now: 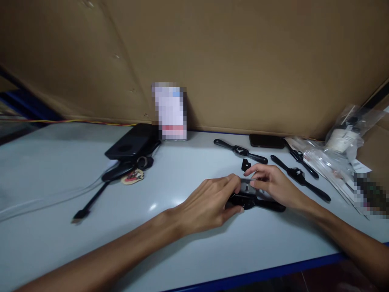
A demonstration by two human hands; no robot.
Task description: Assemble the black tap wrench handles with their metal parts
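Observation:
A black spokeshave (269,205) lies in front of me with its right handle pointing to the right. My left hand (214,198) is closed around its left side, hiding that handle. A grey metal blade (247,187) with a slot sits against the spokeshave's middle. My right hand (270,182) pinches the blade's right edge between thumb and fingers, its index finger reaching forward. Just beyond those fingertips lies a small black plate (246,164) with a hole.
More spokeshaves lie beyond my hands: one at the back (240,150), another at the right (300,178). A dark phone (266,141), plastic bags (328,162) and a bottle (342,138) stand at back right. A black box (130,144) and cable (91,202) lie left; cardboard (243,69) walls the back.

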